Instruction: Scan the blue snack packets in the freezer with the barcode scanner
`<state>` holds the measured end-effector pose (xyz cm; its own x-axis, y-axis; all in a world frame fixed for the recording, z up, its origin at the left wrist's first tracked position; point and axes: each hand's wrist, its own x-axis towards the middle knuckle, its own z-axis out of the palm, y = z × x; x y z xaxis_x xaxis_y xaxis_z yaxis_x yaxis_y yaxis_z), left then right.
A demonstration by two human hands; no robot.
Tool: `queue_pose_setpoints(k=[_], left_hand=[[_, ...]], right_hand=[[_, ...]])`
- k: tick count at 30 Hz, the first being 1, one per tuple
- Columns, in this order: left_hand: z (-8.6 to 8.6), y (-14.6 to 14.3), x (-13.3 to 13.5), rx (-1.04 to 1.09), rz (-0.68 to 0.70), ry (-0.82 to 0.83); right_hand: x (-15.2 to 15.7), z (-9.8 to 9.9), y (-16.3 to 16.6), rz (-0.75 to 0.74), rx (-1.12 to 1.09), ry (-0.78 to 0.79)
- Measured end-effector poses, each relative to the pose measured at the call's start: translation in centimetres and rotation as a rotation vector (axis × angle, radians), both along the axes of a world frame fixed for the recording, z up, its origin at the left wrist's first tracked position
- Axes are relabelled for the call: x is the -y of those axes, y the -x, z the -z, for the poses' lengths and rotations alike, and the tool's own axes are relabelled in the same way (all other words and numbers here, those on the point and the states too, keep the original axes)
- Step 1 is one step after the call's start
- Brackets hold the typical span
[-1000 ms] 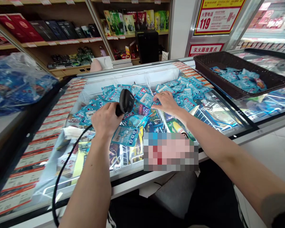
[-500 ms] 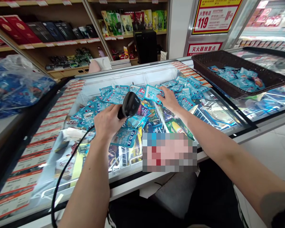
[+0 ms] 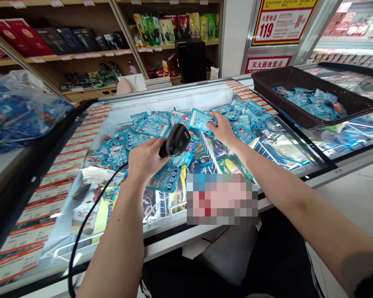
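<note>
My left hand (image 3: 145,161) is wrapped round the handle of a black corded barcode scanner (image 3: 178,140), whose head points toward the right. Its cable (image 3: 81,231) runs down along my left forearm. Between the fingers of my right hand (image 3: 221,128) is a blue snack packet (image 3: 199,120), held flat with a barcode at its left end. Many similar blue packets (image 3: 155,125) lie spread over the glass top of a chest freezer (image 3: 65,198), around both hands. One more blue packet (image 3: 164,179) rests just below my left hand.
A dark woven basket (image 3: 311,114) holding blue packets stands at the right on the freezer. At the left lies a clear plastic bag (image 3: 21,107) of blue packets. Shelves (image 3: 81,56) with boxes and pouches stand behind. A pixelated patch covers the front edge.
My left hand has moved the scanner slightly right and down, closer to the packet in my right hand. The right hand and its packet have hardly moved.
</note>
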<state>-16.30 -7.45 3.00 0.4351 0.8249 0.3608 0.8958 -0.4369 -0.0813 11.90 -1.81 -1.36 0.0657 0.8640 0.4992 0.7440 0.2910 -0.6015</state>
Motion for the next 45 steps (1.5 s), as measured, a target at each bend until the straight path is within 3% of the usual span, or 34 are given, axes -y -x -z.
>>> queue_pose_setpoints(k=[45], left_hand=[[0.41,0.07,-0.25,-0.027,0.09,-0.048]], right_hand=[[-0.21,0.2,-0.21,-0.032,-0.062,0.01]])
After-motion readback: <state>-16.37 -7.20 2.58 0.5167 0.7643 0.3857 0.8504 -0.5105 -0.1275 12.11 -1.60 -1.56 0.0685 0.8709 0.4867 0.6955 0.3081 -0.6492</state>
